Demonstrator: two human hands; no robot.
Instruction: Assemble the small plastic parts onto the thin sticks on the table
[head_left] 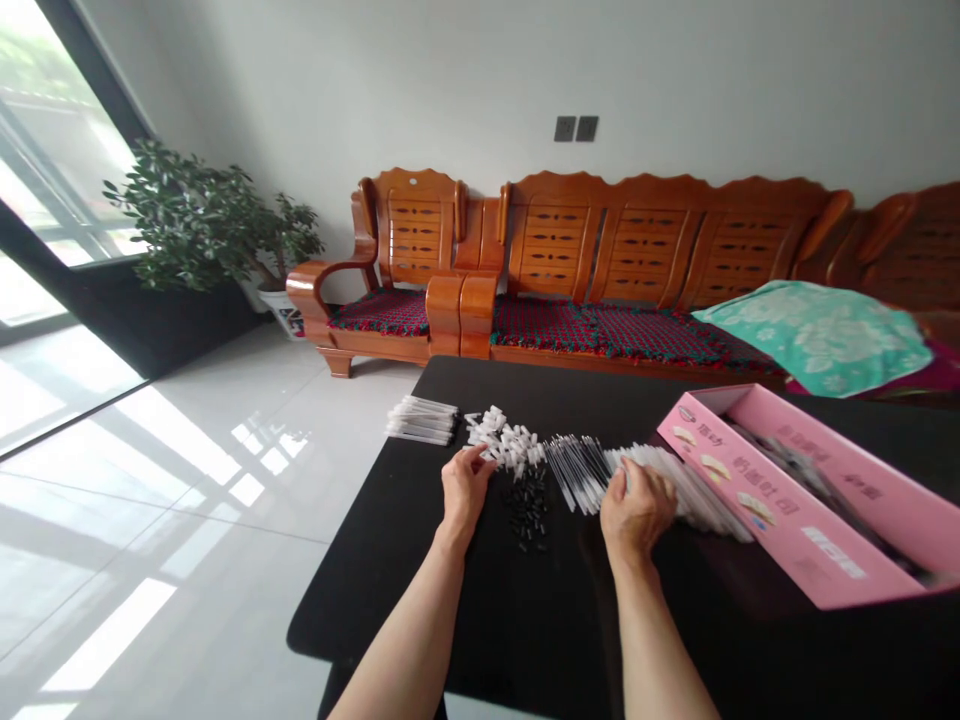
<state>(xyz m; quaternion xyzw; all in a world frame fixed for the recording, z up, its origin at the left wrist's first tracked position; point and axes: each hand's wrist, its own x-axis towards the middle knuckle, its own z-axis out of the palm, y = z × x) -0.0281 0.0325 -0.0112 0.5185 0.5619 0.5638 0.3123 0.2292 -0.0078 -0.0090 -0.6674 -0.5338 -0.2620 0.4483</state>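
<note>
My left hand (pixel 466 485) is at the near left edge of a pile of small white caps (pixel 514 440), its thumb and fingertips pinched together; what they hold, if anything, is hidden. Just to its right lies a scatter of short black plugs (pixel 528 508). My right hand (pixel 637 508) is curled over a row of translucent white pen barrels (pixel 709 495), its fingers closed; I cannot make out what is in them. Between the hands lie thin dark pen refills (pixel 576 470) with pale ends. A stack of white sticks like pens (pixel 422 420) rests at the table's far left.
An open pink box (pixel 772 510) with grey contents stands on the right of the black table (pixel 540 630). Behind the table is a wooden sofa (pixel 645 240) with a turquoise cloth (pixel 825 335). A potted plant (pixel 217 225) stands at the left, by a glass door.
</note>
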